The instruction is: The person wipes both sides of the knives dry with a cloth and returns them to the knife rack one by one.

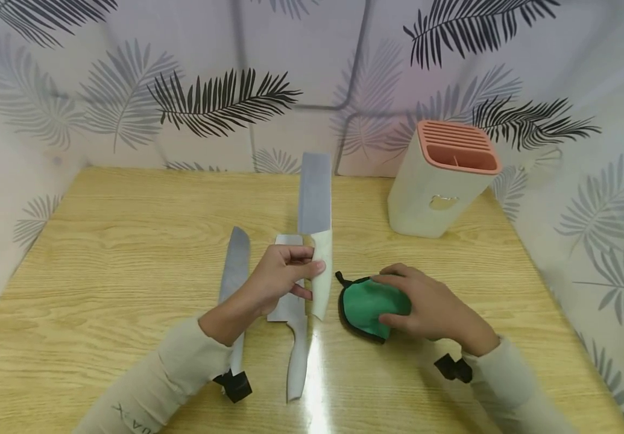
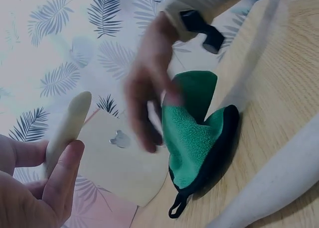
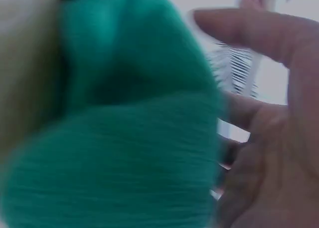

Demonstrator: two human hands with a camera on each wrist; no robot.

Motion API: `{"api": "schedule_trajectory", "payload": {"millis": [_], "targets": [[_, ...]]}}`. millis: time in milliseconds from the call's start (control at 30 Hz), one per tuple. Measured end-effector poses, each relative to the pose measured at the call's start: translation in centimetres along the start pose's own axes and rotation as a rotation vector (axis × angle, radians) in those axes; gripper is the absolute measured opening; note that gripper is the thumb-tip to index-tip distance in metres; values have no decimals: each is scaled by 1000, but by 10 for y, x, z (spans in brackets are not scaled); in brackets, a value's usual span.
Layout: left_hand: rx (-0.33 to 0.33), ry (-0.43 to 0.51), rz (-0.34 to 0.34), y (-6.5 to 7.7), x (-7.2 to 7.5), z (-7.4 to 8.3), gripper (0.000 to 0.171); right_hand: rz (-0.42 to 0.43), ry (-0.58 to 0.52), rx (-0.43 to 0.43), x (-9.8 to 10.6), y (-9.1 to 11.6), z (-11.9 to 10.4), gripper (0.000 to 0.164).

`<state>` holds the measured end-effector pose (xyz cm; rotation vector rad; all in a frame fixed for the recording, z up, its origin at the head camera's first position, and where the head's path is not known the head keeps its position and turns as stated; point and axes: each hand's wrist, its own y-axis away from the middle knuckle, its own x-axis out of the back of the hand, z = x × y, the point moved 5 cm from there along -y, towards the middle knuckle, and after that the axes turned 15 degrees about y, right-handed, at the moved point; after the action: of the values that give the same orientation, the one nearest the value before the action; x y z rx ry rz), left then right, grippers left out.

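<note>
My left hand [image 1: 284, 271] pinches the off-white handle [image 1: 321, 271] of a broad-bladed kitchen knife [image 1: 315, 193], its blade pointing away from me. In the left wrist view the handle's end rises between thumb and fingers; the blade is out of that view. A crumpled green cloth [image 1: 371, 304] with black edging and a loop lies on the table. Beside it, my right hand [image 1: 431, 301] has its fingers spread and slightly bent, at the cloth's right side. The right wrist view shows the cloth [image 3: 124, 153] close up and blurred; whether the fingertips touch it is unclear.
A cleaver [image 1: 296, 361] lies under and behind my left hand. Left of it, a pointed-blade knife [image 1: 234, 265] is partly covered by my left forearm. A cream knife block [image 1: 425, 199] with a slotted pink top stands at the back right of the wooden table [image 1: 127, 241].
</note>
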<state>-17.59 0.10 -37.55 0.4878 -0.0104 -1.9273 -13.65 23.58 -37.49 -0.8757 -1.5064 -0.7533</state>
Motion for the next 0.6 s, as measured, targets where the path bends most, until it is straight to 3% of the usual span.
{"api": "schedule_trajectory", "payload": {"millis": [200, 300, 433, 600], "targets": [[-3, -4, 10, -1, -2, -2, 36, -34, -789, -158, 15, -34, 0, 38], [1, 4, 13, -2, -4, -3, 36, -113, -1042, -248, 10, -56, -7, 43], [6, 12, 7, -1, -8, -7, 33, -182, -1153, -316, 5, -74, -14, 44], [4, 10, -2, 0, -14, -8, 33, -195, -1230, -359, 4, -81, -18, 26]]}}
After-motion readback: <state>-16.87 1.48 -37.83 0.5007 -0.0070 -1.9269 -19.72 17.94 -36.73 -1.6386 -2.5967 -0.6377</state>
